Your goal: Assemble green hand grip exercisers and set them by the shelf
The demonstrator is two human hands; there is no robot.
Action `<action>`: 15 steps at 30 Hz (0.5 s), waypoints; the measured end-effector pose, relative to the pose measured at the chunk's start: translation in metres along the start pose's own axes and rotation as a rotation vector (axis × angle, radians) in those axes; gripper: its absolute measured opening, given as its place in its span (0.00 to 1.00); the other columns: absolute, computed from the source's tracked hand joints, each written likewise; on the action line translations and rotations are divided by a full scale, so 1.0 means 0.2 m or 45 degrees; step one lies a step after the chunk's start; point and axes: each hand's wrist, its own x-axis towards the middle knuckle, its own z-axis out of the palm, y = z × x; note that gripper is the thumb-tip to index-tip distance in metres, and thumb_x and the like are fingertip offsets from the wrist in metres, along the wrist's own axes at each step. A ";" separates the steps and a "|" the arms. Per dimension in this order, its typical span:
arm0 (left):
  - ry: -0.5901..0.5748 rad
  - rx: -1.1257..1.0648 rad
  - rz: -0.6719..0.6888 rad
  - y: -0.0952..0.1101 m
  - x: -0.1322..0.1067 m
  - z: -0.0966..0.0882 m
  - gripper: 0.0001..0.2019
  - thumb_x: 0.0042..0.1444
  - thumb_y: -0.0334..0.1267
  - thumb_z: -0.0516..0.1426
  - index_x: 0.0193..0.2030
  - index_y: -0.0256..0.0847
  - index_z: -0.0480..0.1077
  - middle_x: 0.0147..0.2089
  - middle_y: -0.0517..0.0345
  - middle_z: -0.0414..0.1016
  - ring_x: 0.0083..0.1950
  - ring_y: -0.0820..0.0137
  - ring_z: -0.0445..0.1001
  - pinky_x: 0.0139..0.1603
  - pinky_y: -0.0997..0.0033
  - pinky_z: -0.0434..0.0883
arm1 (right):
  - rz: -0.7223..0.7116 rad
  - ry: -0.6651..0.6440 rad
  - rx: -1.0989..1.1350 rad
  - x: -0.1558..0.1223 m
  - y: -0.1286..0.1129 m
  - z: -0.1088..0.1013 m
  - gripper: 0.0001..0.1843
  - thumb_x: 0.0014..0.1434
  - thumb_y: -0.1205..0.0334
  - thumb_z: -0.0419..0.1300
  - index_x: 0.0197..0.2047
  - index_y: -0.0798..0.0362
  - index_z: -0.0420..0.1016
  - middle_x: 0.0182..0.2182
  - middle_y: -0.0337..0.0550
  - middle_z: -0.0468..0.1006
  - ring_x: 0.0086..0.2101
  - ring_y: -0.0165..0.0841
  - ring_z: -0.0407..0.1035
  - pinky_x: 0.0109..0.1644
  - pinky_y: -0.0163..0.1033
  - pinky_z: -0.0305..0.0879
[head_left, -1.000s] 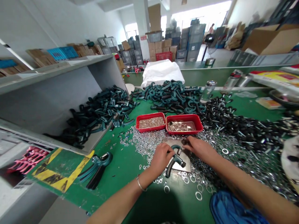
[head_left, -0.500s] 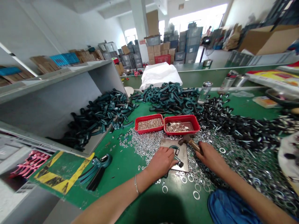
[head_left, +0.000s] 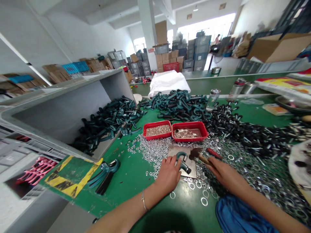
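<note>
My left hand (head_left: 168, 174) presses a teal and black hand-gripper part (head_left: 182, 160) down on a small steel plate (head_left: 174, 151), fingers curled over its handle. My right hand (head_left: 224, 174) is closed round the wooden handle of a hammer (head_left: 198, 155), whose dark head hangs just above the plate's right side, close to the part's metal end. Loose silver washers (head_left: 155, 150) lie all round the plate on the green table (head_left: 126, 174).
Two red trays (head_left: 175, 130) of small metal pieces sit behind the plate. Piles of teal handles (head_left: 179, 103), black knobs (head_left: 243, 129) and finished grippers (head_left: 104, 173) surround them. A grey shelf (head_left: 60, 106) stands left; blue cloth (head_left: 240, 216) lies near right.
My right hand picked up the hammer and brought its head over the plate. My left hand kept hold of the gripper part, shifting slightly. The view tilted up a little.
</note>
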 end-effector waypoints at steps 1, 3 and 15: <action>0.005 -0.012 0.012 0.00 0.00 0.00 0.26 0.60 0.38 0.55 0.66 0.38 0.60 0.61 0.38 0.65 0.59 0.48 0.64 0.57 0.44 0.65 | 0.058 -0.019 0.126 -0.01 0.01 0.00 0.12 0.67 0.50 0.48 0.39 0.48 0.64 0.30 0.42 0.76 0.28 0.39 0.73 0.30 0.39 0.65; 0.019 -0.050 0.039 0.00 0.00 0.00 0.26 0.60 0.37 0.54 0.65 0.37 0.61 0.60 0.38 0.66 0.59 0.48 0.64 0.58 0.44 0.64 | 0.244 -0.034 0.400 -0.05 0.02 0.01 0.14 0.66 0.46 0.48 0.39 0.47 0.64 0.24 0.38 0.74 0.21 0.37 0.70 0.22 0.38 0.62; 0.008 -0.876 -0.424 -0.19 0.11 -0.02 0.29 0.50 0.35 0.62 0.59 0.37 0.63 0.53 0.45 0.72 0.54 0.57 0.72 0.57 0.52 0.67 | 0.127 0.181 -0.108 -0.08 0.16 0.01 0.20 0.65 0.47 0.48 0.42 0.53 0.73 0.35 0.52 0.76 0.38 0.46 0.73 0.43 0.50 0.69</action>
